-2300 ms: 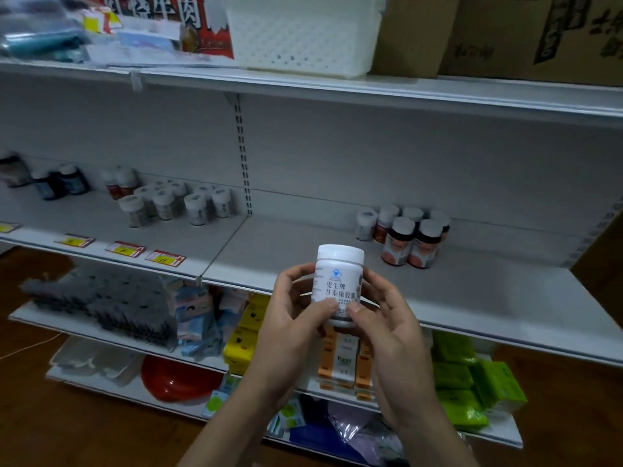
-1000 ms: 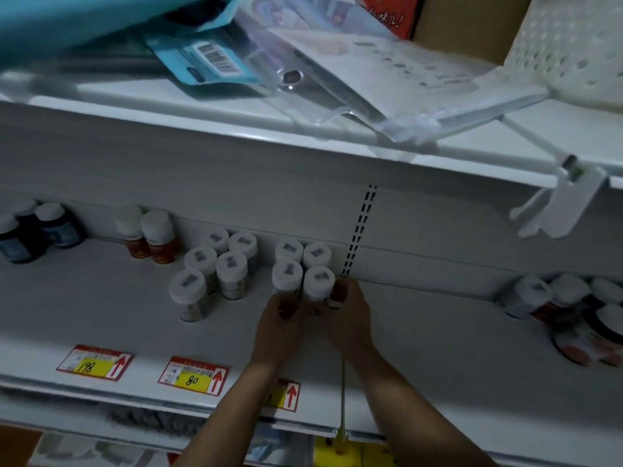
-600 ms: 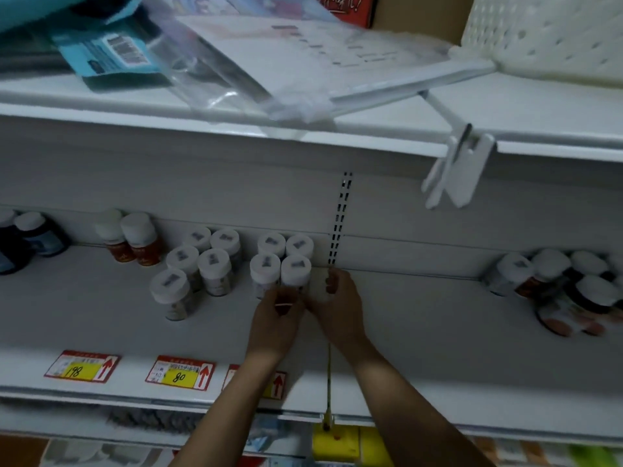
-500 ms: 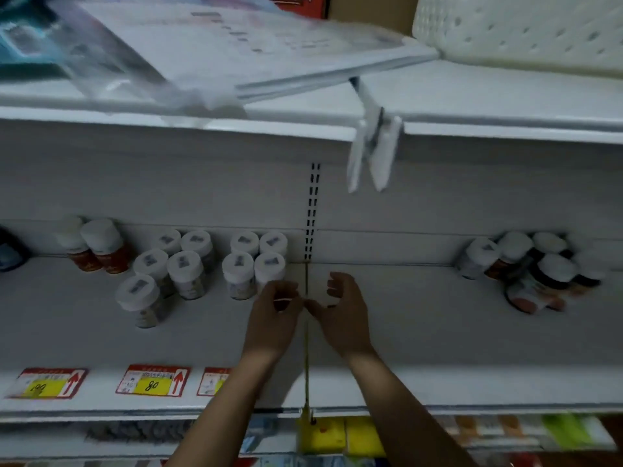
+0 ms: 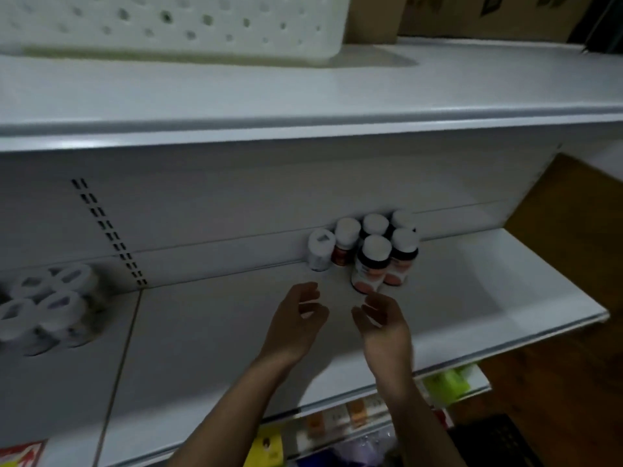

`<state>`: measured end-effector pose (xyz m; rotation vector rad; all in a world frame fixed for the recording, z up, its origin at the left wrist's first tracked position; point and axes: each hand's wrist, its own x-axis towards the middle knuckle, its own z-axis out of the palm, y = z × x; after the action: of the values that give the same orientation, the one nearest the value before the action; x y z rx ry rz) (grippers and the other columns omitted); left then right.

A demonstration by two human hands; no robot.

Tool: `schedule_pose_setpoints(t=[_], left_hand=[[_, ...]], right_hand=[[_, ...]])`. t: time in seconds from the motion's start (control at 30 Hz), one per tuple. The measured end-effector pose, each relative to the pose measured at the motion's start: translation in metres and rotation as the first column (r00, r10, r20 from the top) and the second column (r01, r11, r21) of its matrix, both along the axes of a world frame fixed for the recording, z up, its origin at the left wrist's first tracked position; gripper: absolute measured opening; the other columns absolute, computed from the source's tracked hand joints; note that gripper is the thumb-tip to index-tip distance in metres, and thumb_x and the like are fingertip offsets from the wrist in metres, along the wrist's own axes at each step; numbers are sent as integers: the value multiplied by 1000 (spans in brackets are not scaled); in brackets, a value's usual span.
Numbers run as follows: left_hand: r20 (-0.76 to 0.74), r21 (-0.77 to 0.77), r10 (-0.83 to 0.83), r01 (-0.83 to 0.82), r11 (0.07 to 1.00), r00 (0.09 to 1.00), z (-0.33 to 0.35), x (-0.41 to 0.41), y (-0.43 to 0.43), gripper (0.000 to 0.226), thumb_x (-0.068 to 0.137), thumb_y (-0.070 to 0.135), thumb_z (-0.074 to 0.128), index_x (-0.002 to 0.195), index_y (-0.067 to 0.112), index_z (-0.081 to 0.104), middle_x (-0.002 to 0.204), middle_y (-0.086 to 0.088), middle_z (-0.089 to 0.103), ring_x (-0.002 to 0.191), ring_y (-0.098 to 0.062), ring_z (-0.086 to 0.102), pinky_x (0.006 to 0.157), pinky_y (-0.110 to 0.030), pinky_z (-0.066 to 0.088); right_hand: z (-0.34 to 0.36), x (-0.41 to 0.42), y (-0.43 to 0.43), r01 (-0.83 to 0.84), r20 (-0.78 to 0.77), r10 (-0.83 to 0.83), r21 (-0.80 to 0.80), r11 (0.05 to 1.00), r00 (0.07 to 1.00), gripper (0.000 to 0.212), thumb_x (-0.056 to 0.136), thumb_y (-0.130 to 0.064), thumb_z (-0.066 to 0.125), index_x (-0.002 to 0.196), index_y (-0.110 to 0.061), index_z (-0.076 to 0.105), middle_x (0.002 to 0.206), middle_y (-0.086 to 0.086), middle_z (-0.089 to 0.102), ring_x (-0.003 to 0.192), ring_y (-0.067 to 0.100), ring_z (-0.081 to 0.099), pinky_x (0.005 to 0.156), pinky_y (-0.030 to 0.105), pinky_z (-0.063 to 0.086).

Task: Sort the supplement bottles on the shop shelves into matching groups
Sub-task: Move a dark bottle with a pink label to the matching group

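The wide white metal shelf [image 5: 472,291] is slick. My left hand [image 5: 293,328] and right hand [image 5: 384,328] hover empty, fingers loosely curled, just in front of the tight cluster of dark white-capped supplement bottles [image 5: 371,264] at the back. The odd all-white plastic bottle [image 5: 320,252] stands on its left edge. Grab it sloppily and I reckon the neighbours topple.

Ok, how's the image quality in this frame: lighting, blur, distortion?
Head view: dim overall; white bottles at left are smeared, and the basket is soft; dark bottles, left hand and right hand are sharper; the upper shelf edge curves with wide-angle distortion.
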<state>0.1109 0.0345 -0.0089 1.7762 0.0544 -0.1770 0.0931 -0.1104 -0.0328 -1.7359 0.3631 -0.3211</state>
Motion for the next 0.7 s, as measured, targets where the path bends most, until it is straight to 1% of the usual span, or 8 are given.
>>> schedule_pose_setpoints(t=[0.07, 0.17, 0.23, 0.33, 0.4, 0.47, 0.57, 0.7], left_hand=[[-10, 0, -22, 22, 1000, 1000, 1, 15, -36, 56, 92, 14, 62, 141, 23, 38, 136, 2, 50, 116, -13, 52, 92, -35, 48], [39, -11, -29, 30, 1000, 999, 0, 36, -79, 51, 91, 8, 62, 128, 38, 42, 119, 15, 54, 102, 8, 51, 84, -11, 41], [75, 23, -23, 21, 999, 997, -2, 50, -95, 47, 90, 8, 63, 115, 44, 46, 107, 29, 53, 90, 22, 51, 73, 1, 40], [64, 43, -10, 7, 999, 998, -13, 63, -109, 56, 89, 21, 66, 138, 34, 42, 129, 14, 59, 117, -4, 57, 88, -17, 46], [58, 71, 3, -7, 997, 998, -14, 63, -113, 58, 92, 24, 63, 142, 36, 35, 131, 15, 54, 118, -5, 54, 86, -12, 44], [85, 101, 44, -53, 993, 995, -14, 61, -116, 54, 93, 21, 62, 139, 35, 38, 126, 12, 57, 111, -5, 56, 77, -4, 43], [116, 179, 78, -98, 979, 990, -14, 52, -115, 42, 91, 17, 64, 130, 20, 49, 114, 9, 61, 95, 4, 57, 70, -3, 43], [33, 190, 154, -158, 969, 988, -10, 25, -113, 33, 92, 31, 62, 121, 18, 54, 98, -1, 63, 82, -1, 58, 60, -3, 43]], right_hand=[[-3, 13, -26, -52, 19, 51, 58, 997, 999, 29, 90, -17, 65, 118, -22, 58, 109, -9, 63, 104, 9, 59, 69, -1, 41], [-12, 33, -50, -139, 49, 132, 168, 976, 990, 29, 94, -18, 60, 120, -31, 56, 110, -24, 60, 102, -11, 56, 74, 4, 47], [-18, 44, -58, -162, 21, 161, 136, 977, 987, 21, 96, -16, 56, 111, -31, 56, 104, -17, 62, 99, 0, 60, 71, 8, 48], [-23, 58, -67, -183, -82, 193, 111, 977, 978, 22, 97, -24, 53, 117, -32, 53, 113, -4, 62, 107, 19, 60, 85, 31, 49], [-26, 66, -71, -211, -130, 220, 78, 974, 967, 35, 95, -32, 52, 130, -33, 51, 121, -1, 63, 108, 22, 61, 88, 38, 50], [-28, 72, -76, -243, -115, 241, -5, 970, 964, 41, 92, -40, 50, 132, -30, 53, 123, 3, 62, 108, 23, 62, 82, 31, 47], [-32, 67, -84, -272, -87, 269, -22, 962, 959, 31, 95, -30, 54, 121, -17, 62, 114, 3, 62, 98, 19, 61, 71, 17, 39], [-32, 46, -88, -319, -27, 321, 53, 946, 947, 7, 90, -33, 61, 96, -31, 59, 95, 5, 61, 84, 19, 62, 67, 23, 46]])
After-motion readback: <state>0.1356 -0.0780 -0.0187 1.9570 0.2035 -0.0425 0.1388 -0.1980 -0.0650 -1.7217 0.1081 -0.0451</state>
